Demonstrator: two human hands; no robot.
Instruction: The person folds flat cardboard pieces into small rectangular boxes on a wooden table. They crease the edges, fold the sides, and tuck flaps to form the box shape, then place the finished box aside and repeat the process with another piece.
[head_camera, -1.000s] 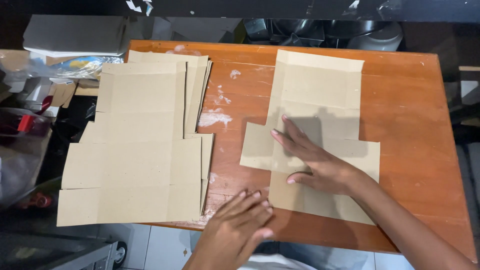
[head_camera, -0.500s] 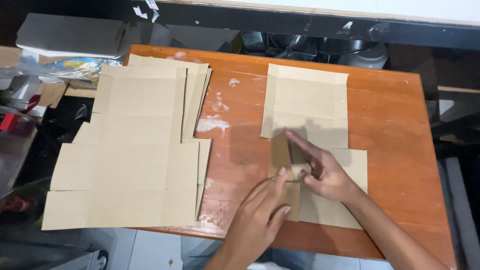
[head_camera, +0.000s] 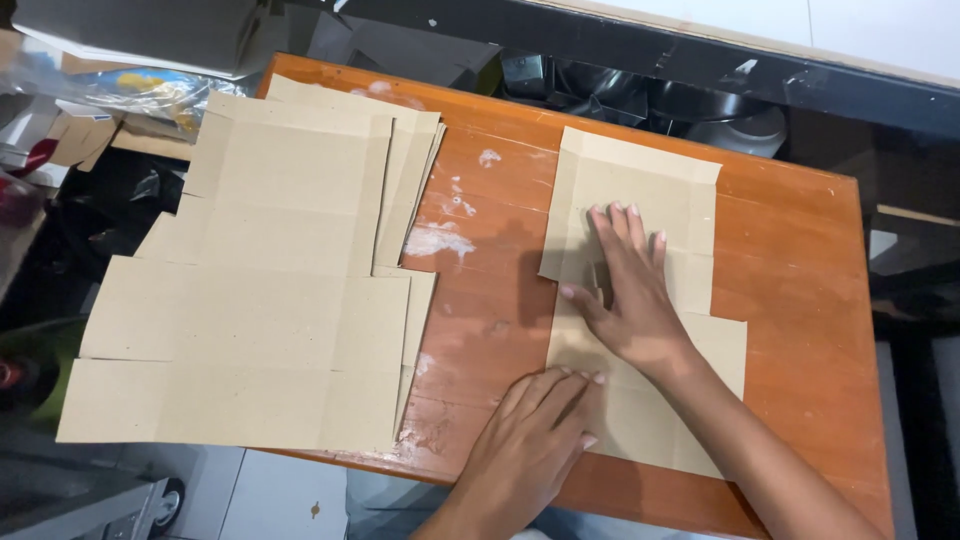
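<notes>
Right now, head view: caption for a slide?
Both hands, right hand and left hand, press a flat cardboard blank on an orange table.

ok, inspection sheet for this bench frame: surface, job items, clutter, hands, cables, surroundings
Surface: orange-brown wooden table, white smears near the middle.
Job's things: flat die-cut cardboard sheet on the right half; stack of like cardboard blanks on the left, overhanging the table edge.
Clutter: crumpled clear plastic bag and cardboard scraps beyond the left edge.
Grippers: right hand flat on the sheet's middle; left hand pressing its lower left edge.
Cables: nothing seen.
Surroundings: dark metal parts behind the table, pale floor tiles below.
</notes>
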